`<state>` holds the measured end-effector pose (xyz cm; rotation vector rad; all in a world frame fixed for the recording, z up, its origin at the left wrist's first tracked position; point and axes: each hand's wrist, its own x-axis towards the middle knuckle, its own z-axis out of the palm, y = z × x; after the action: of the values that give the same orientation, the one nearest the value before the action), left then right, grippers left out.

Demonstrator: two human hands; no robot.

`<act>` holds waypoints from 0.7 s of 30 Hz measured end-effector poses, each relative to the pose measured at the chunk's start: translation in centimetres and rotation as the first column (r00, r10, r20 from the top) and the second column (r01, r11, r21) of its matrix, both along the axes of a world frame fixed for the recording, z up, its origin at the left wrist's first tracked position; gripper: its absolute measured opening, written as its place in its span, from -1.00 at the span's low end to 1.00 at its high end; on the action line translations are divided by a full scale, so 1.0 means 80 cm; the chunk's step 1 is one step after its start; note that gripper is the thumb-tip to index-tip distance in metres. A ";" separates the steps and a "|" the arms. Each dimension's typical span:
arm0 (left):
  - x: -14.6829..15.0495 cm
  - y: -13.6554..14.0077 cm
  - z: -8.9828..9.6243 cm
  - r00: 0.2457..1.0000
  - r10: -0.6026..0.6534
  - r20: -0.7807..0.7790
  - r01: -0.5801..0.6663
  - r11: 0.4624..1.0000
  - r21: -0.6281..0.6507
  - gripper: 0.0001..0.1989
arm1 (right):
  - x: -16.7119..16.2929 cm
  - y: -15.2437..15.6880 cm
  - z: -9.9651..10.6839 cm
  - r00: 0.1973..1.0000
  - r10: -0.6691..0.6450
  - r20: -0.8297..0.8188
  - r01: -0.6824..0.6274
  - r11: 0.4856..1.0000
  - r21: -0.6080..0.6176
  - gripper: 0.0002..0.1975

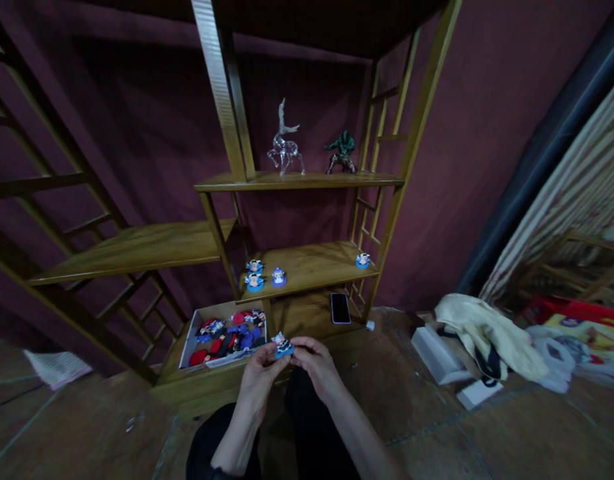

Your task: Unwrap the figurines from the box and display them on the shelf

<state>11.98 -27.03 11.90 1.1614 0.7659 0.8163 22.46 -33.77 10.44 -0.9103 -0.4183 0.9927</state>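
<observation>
Between my hands, low in the middle of the view, is a small toy figurine (282, 345) with a white and dark body on a blue base. My left hand (259, 373) grips it from the left, and my right hand (317, 363) pinches its base from the right. Just left of them lies a white cardboard box (185, 347) full of small figurines in red, blue and white. On the shelf (311, 265) above stand several similar figurines: blue-based ones (255, 283) and a purple one (279, 277) at the left, another blue-based one (363, 259) at the right end.
A clear glass deer (285, 143) and a dark green warrior figure (343, 152) stand on the upper shelf. A phone (341, 309) lies on the bottom board. On the floor at right are a white box (439, 353), a cream cloth (487, 333) and plastic bags (554, 360).
</observation>
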 end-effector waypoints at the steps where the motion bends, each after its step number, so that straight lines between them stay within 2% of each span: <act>1: 0.008 -0.001 0.004 1.000 -0.013 0.001 0.013 1.000 0.016 -0.61 | 0.007 -0.002 0.001 1.000 -0.018 -0.012 0.018 1.000 0.015 -0.71; 6: 0.053 -0.002 0.025 0.996 -0.090 0.001 0.090 0.994 0.069 -0.64 | 0.044 -0.014 0.006 0.990 -0.114 -0.088 0.120 0.990 0.076 -0.69; 10: 0.099 0.014 0.044 0.987 -0.159 0.014 0.156 0.979 0.130 -0.64 | 0.066 -0.026 0.005 0.973 -0.196 -0.124 0.204 0.978 0.053 -0.68; 12: 0.128 0.028 0.058 0.983 -0.179 0.050 0.167 0.969 0.180 -0.62 | 0.067 -0.031 -0.003 0.971 -0.214 -0.107 0.218 0.975 0.031 -0.70; 15: 0.181 0.049 0.082 0.981 -0.177 0.082 0.157 0.967 0.202 -0.59 | 0.056 -0.033 -0.037 0.980 -0.200 -0.021 0.200 0.980 -0.009 -0.72; 17: 0.219 0.063 0.097 0.986 -0.150 0.075 0.132 0.969 0.209 -0.57 | 0.044 -0.030 -0.072 0.977 -0.201 0.075 0.208 0.972 -0.106 -0.74; 21: 0.292 0.088 0.113 0.984 -0.173 0.043 0.154 0.948 0.279 -0.59 | 0.031 -0.022 -0.134 0.933 -0.194 0.302 0.249 0.956 -0.154 -0.83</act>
<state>35.31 -19.96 20.92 1.4174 0.5019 0.8350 24.96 -35.56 -0.27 -1.2535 -0.4544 0.7018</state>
